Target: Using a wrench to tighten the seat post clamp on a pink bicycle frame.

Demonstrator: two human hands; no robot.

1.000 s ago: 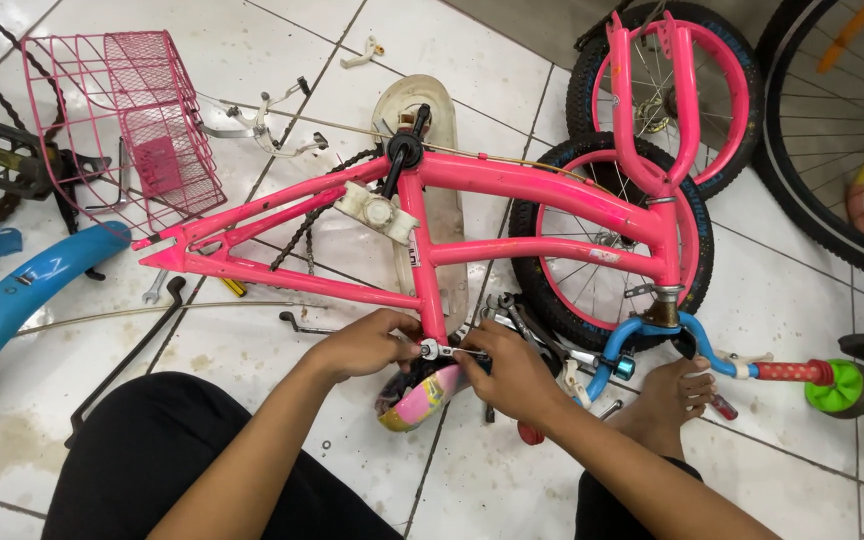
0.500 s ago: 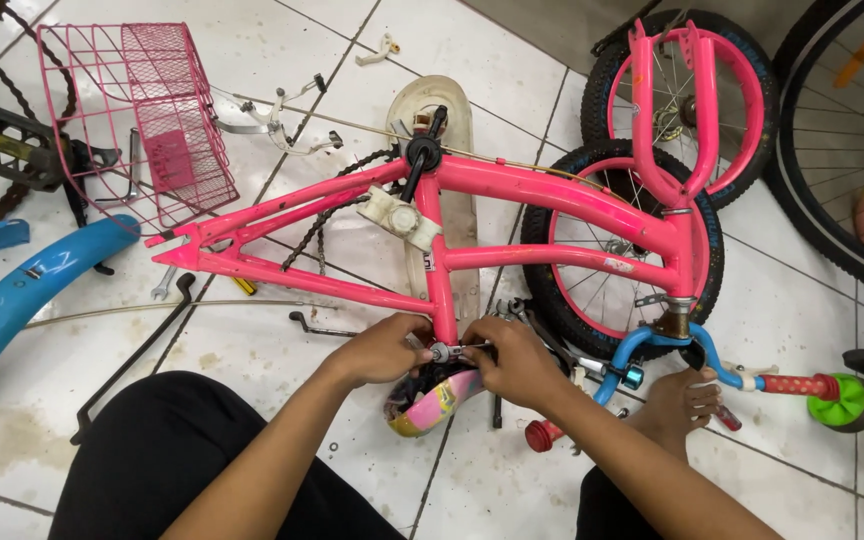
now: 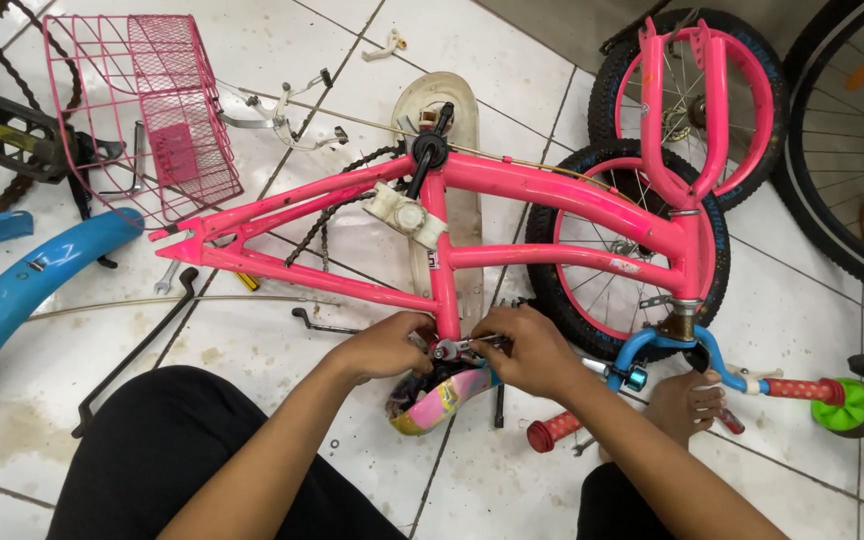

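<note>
Premises present as a bicycle repair workshop, work carried out on a white tiled floor (image 3: 282, 460) with staining. Evidence: a stripped pink child's bicycle frame (image 3: 552, 195) lying flat, a detached pink wire basket (image 3: 137, 110), a loose blue plastic mudguard (image 3: 22, 300), spare spoked wheels (image 3: 847, 130), and a small open-ended spanner (image 3: 165, 277).

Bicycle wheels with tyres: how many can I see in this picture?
3. One black-tyred wheel lies under the pink frame, a second behind the upturned pink fork, and a larger one is cut by the right edge. More may be hidden.
</note>
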